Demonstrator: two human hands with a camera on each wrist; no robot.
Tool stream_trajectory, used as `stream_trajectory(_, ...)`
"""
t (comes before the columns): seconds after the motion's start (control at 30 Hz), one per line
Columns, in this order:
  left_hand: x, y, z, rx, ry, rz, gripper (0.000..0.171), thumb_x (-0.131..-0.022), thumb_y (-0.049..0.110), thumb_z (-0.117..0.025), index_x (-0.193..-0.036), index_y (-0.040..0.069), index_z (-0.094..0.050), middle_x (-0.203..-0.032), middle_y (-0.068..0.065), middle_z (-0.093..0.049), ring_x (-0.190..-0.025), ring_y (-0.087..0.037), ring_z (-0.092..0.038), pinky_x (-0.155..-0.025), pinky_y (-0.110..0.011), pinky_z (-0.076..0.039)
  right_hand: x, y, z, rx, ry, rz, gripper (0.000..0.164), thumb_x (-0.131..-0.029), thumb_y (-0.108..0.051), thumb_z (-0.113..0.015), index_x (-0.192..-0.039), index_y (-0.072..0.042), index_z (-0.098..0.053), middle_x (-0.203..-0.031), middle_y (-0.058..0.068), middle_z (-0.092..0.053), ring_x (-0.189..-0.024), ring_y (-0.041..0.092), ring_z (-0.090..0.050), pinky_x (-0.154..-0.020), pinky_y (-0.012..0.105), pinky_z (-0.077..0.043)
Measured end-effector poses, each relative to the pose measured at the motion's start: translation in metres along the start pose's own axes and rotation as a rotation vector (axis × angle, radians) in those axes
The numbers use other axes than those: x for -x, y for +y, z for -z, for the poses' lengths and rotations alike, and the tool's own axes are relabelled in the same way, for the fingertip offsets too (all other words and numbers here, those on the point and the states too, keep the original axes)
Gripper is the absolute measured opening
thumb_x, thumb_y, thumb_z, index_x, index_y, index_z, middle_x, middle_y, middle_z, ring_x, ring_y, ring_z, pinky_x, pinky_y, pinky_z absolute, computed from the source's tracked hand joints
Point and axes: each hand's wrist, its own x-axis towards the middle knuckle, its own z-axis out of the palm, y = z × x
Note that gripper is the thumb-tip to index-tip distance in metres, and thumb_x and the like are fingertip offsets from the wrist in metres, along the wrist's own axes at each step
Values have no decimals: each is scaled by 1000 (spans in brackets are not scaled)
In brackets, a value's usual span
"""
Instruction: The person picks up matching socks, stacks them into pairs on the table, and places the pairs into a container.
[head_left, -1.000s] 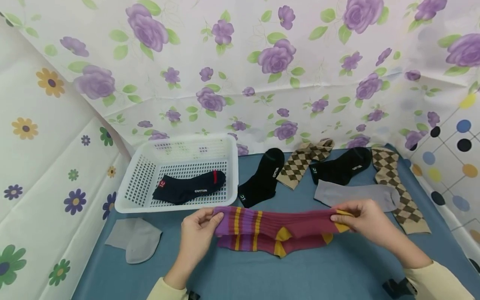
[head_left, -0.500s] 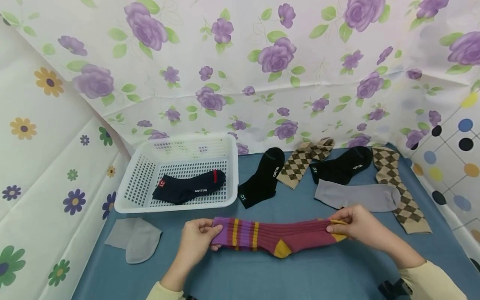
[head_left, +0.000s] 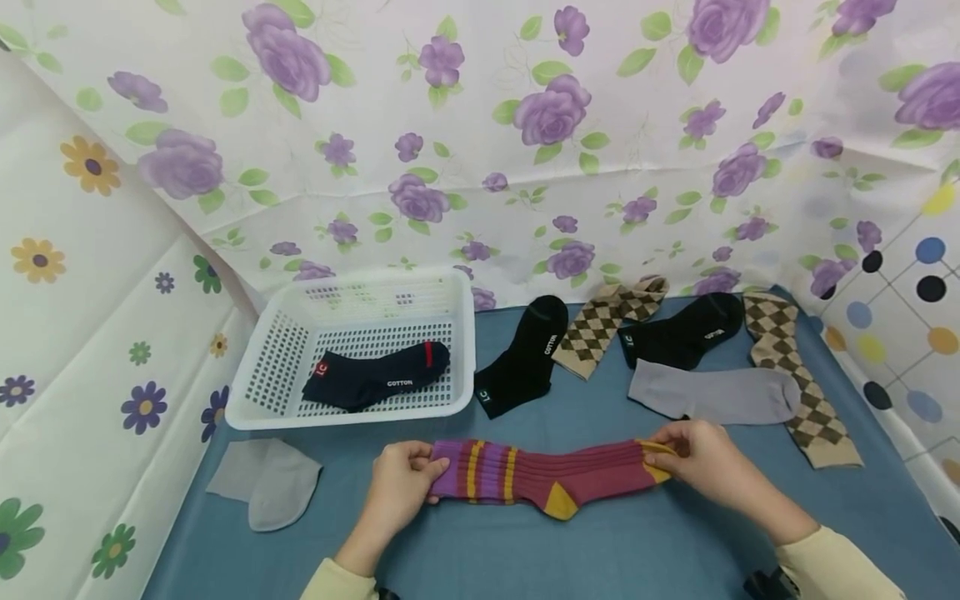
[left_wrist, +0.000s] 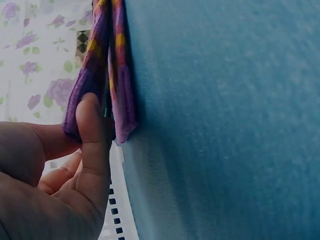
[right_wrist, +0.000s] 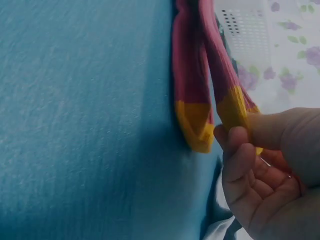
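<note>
1. Sock (head_left: 592, 473), striped purple/maroon, stretched across lower centre of head view
2. Left hand (head_left: 400, 486): fingers closed to a pinch on cuff (head_left: 453, 481)
3. Right hand (head_left: 705, 458): fingers likewise on yellow toe (head_left: 657, 475)
4. Matching sock (left_wrist: 123, 102) beside it, ends outside both pinches

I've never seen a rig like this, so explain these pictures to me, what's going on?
No robot here: just a person's bare left hand and right hand. The wide picture comes from a head-worn camera; each close-up, from a camera on one wrist. The hands pinch a maroon knit sock, striped purple and yellow, left at the cuff, right at the toe; a matching sock shows close beside it. On the blue cloth are black socks, grey socks, beige-and-brown diamond-patterned socks and a white perforated plastic basket holding a dark sock.
</note>
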Motion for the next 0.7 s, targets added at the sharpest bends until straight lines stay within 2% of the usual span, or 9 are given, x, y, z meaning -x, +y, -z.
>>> stream_trajectory(0.2, 0, -1, -3, -51, 25, -16, 21, -84, 16, -69, -96, 0, -64, -71, -3, -61, -55, -15, -59, -47, -30, -48, -1, 4, -3, 62, 56, 14, 11, -80, -22, -73, -88, -16, -67, -78, -6, -61, -67, 11, -55, -53, 26, -46)
stream_trajectory(0.33, 0, 0, -2, -129, 59, -45, 22, -81, 19, -72, -94, 3, -66, -72, 1, -60, -59, -10, -57, -49, -27, -48, -1, 6, -5, 113, 68, 16, 10, -80, -19, -73, -87, -15, -66, -76, -6, -60, -67, 9, -55, -53, 25, -46)
stream_trajectory(0.5, -1, -1, 0, -164, 35, -58, 26, -79, 19, -74, -96, 2, -65, -73, 3, -61, -64, -8, -57, -55, -26, -47, 0, 7, -8, 172, 66, 26, 13, -80, -20, -73, -89, -15, -65, -78, -7, -60, -69, 8, -54, -55, 25, -45)
stream_trajectory(0.57, -1, -2, 1, -161, 24, -55, 27, -78, 19, -74, -97, 1, -65, -74, 2, -61, -64, -8, -58, -56, -26, -47, 1, 6, -7, 188, 102, 51, 17, -80, -22, -73, -92, -15, -66, -81, -6, -61, -72, 7, -55, -58, 25, -46)
stream_trajectory(0.7, -1, 0, 0, -192, 44, -55, 26, -78, 19, -75, -96, 3, -65, -75, 3, -61, -65, -8, -57, -57, -25, -47, 5, 1, -8, 242, 247, 153, 24, -80, -24, -73, -101, -16, -65, -90, -3, -61, -71, 8, -54, -56, 28, -45)
